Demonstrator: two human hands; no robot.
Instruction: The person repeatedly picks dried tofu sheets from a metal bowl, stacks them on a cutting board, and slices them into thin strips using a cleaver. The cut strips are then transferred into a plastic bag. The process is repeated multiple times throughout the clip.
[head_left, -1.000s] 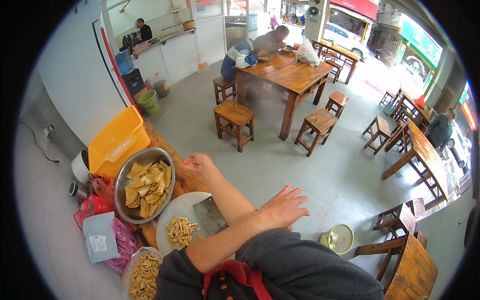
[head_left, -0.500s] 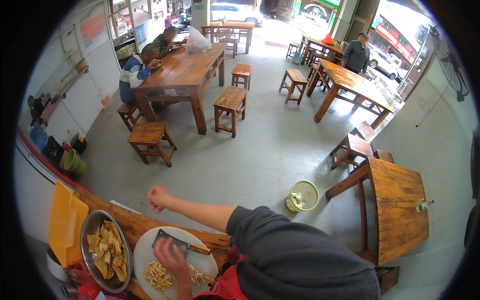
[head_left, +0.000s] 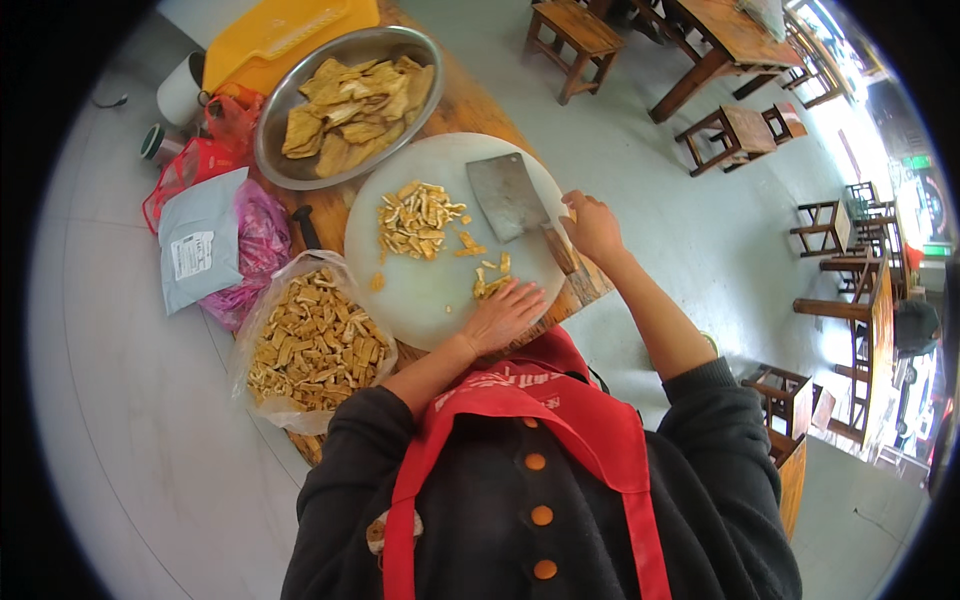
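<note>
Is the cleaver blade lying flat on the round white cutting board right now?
Yes, the cleaver lies with its broad side flat on the cutting board, while the right hand grips its handle.

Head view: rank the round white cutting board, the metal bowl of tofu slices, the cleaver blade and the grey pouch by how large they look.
1. Round white cutting board
2. Metal bowl, slightly smaller
3. Grey pouch
4. Cleaver blade
The pouch and blade are close; fisheye bending makes that order unsure.

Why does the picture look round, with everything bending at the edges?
Head view: a fisheye lens leaves a black rim and curves the wooden tables near it; daylight glares at the far right, while the round cutting board, cleaver and both hands stay sharp and evenly lit.
</note>
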